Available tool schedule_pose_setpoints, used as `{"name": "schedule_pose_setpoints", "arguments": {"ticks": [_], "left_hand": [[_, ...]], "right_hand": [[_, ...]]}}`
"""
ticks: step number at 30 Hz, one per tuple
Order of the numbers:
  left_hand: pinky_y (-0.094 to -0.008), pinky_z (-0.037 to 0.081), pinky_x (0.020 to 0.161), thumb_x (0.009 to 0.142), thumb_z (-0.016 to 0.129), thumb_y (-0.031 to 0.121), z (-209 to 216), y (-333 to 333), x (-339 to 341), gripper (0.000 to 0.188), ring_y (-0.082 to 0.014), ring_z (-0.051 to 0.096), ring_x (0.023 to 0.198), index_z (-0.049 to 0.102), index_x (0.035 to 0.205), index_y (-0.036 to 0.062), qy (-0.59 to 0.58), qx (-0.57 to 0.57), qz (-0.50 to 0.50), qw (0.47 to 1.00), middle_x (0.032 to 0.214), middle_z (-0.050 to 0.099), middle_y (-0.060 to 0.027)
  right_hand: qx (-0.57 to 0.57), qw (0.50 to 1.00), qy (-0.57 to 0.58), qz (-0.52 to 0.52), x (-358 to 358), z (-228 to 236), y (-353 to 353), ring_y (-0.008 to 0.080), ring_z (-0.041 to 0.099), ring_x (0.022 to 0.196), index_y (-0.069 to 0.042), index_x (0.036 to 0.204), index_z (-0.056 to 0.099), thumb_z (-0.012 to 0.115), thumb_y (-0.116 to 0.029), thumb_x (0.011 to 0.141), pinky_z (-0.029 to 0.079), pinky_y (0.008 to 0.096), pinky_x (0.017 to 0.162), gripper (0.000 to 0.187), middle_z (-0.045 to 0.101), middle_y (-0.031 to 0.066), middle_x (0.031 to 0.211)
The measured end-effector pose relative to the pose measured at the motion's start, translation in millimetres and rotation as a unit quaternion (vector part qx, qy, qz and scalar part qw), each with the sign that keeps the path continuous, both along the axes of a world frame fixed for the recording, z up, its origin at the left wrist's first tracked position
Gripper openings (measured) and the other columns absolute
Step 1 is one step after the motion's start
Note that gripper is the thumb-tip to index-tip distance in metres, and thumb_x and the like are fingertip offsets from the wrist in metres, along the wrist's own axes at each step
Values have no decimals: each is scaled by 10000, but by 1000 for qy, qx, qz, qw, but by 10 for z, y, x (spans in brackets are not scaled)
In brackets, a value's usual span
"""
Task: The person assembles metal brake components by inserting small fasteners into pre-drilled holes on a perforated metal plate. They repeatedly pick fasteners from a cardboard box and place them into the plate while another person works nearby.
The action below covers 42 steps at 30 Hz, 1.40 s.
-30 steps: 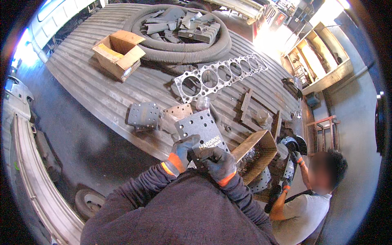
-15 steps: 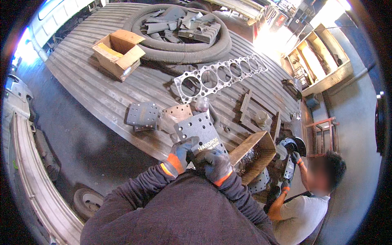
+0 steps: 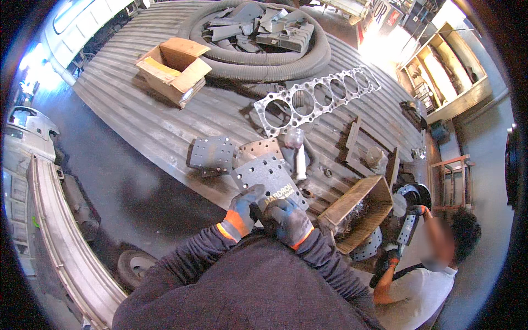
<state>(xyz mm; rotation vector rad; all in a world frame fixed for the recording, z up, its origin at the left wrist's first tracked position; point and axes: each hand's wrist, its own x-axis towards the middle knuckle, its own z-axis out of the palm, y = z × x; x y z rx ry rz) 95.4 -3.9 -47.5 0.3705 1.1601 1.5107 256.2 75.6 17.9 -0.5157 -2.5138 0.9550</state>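
Observation:
In front of my chest I hold a grey brake lining (image 3: 264,174), a curved plate with rows of holes and pale printing on its face. My left hand (image 3: 246,208), in a grey and orange glove, grips its lower left edge. Beside it my right hand (image 3: 286,221), gloved the same way, is closed on the lower edge, the two hands nearly touching. Just beyond lie more grey brake linings (image 3: 212,154) and a brown drilled lining (image 3: 262,148), partly covered by the held one. A white tube (image 3: 301,164) is to their right.
A metal box of small shiny parts (image 3: 360,213) stands at my right. Past it a co-worker (image 3: 421,291) holds a drilled plate (image 3: 406,230). On the ribbed metal bench are a cylinder head gasket (image 3: 311,102), a cardboard box (image 3: 176,69) and a coiled hose (image 3: 264,69).
The whole scene has shifted slightly to the right in view. Both my hands still hold the lining, now tilted a little differently, and the white tube shows more. The co-worker's hands and plate have moved.

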Motion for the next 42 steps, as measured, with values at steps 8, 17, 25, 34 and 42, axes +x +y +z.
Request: {"name": "schedule_pose_setpoints", "arguments": {"ticks": [8, 17, 25, 34, 42], "left_hand": [[-413, 439, 1066, 888, 683, 141, -226, -100, -522, 449, -376, 563, 1254, 573, 1268, -70, 32, -23, 60, 997, 1299, 601, -270], [-374, 497, 916, 973, 612, 196, -472, -63, -860, 263, -270, 629, 1009, 632, 1153, 6, -70, -6, 100, 993, 1094, 665, -131], [-365, 521, 831, 923, 706, 193, -612, -94, -1124, 240, -200, 633, 951, 670, 1117, 56, -285, -16, 93, 954, 1037, 664, -51], [-338, 513, 820, 937, 684, 203, -506, -93, -1179, 277, -187, 644, 918, 669, 1169, 54, -237, -45, 128, 962, 1075, 687, -55], [-325, 498, 877, 944, 677, 227, -663, -131, -1216, 275, -173, 632, 977, 677, 1169, 70, -204, -7, 45, 978, 1080, 685, -38]], "right_hand": [[-155, 987, -22, -23, -536, -102, -71, 342, 679, 902, -49, 948, 699, 683, 1, 751, 544, 397, 779, 204, 685, 154, 954], [-98, 992, -39, -72, -945, -188, -70, 313, 697, 839, -57, 979, 728, 678, 36, 751, 555, 370, 735, 251, 690, 150, 919], [-113, 991, -48, -57, -1237, -274, -104, 351, 681, 914, -65, 1057, 711, 716, -92, 832, 538, 419, 795, 227, 699, 174, 967], [-157, 982, -69, -82, -1315, -241, -154, 285, 690, 891, -42, 1030, 722, 772, -150, 843, 538, 382, 786, 222, 710, 159, 957], [-306, 946, -43, -96, -1332, -441, -156, 168, 655, 779, -37, 942, 719, 768, -134, 851, 525, 328, 714, 142, 711, 89, 855]]}}
